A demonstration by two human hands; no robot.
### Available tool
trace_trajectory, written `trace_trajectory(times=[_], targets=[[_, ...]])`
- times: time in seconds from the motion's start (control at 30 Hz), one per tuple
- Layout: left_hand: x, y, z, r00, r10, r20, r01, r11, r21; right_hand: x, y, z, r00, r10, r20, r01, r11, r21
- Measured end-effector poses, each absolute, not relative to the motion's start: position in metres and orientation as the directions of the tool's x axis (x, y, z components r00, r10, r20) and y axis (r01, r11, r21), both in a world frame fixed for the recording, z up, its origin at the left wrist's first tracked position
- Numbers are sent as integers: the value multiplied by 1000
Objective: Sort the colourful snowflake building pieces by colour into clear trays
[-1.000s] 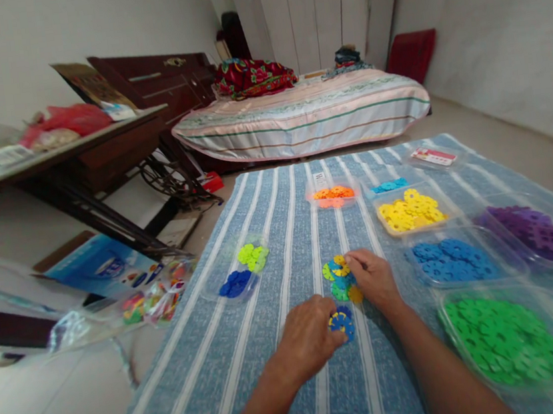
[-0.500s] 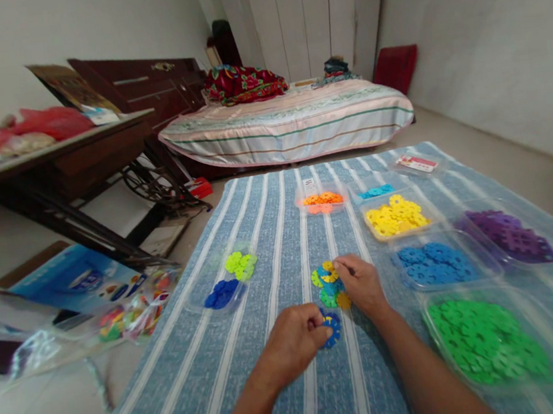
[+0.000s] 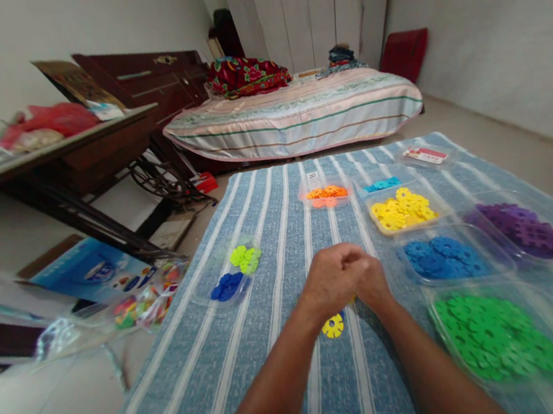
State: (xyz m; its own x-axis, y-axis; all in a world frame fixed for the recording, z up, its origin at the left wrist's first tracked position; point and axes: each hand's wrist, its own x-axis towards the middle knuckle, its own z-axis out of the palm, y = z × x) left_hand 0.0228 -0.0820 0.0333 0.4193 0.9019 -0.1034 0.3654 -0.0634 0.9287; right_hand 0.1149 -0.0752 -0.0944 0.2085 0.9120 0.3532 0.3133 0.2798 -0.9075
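My left hand (image 3: 331, 275) and my right hand (image 3: 372, 281) are together over the middle of the striped cloth. The fingers of both hands are curled closed, and whatever lies between them is hidden. Just below my left wrist, a yellow notched plastic disc (image 3: 332, 326) rests on the cloth, with a dark blue edge showing behind it. A bit of orange-yellow shows beneath the hands. The joined group of coloured discs in front of me is otherwise covered by my hands.
To the right stand clear trays of green discs (image 3: 496, 334), blue discs (image 3: 444, 259), yellow discs (image 3: 402, 210) and purple pieces (image 3: 524, 230). Orange discs (image 3: 326, 193) and light blue discs (image 3: 382, 184) are farther back. Leftward, a tray holds lime discs (image 3: 245, 258) and dark blue discs (image 3: 226, 286).
My left hand has moved forward and right, from the blue disc to meet my right hand. A yellow disc now shows near my left wrist. The view has shifted slightly.
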Motion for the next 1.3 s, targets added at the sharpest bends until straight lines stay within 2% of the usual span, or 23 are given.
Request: trace_trajectory(times=[0.1,0.17,0.27,0.4,0.8,0.93,1.03,1.1,1.2,1.3], targets=[[-14,-91,15,380,912,-157,690,-167,705,116,-76,-89,207,914,350,326,273,-905],[-30,-102,3,379,903,-201,814,-223,536,116,-76,-86,214,914,345,338,262,-904],[-39,-120,-6,377,900,-221,890,-285,356,116,-76,-83,211,917,338,350,252,-902],[-38,-132,-10,376,900,-221,908,-311,281,116,-77,-82,205,921,331,359,244,-901],[-36,-135,-12,317,924,-214,922,-247,299,116,-78,-80,212,924,318,355,230,-906],[-38,-133,-12,302,935,-184,908,-224,354,115,-77,-79,217,920,326,357,236,-904],[-42,-129,-12,290,930,-228,877,-162,453,115,-77,-79,224,917,330,356,238,-904],[-45,-126,-12,294,913,-282,818,-88,569,115,-76,-79,224,916,332,353,241,-904],[-47,-121,-10,302,895,-327,642,62,764,115,-76,-79,222,916,334,350,245,-904],[-46,-118,-4,297,879,-373,494,194,848,115,-76,-80,222,916,335,343,248,-906]])
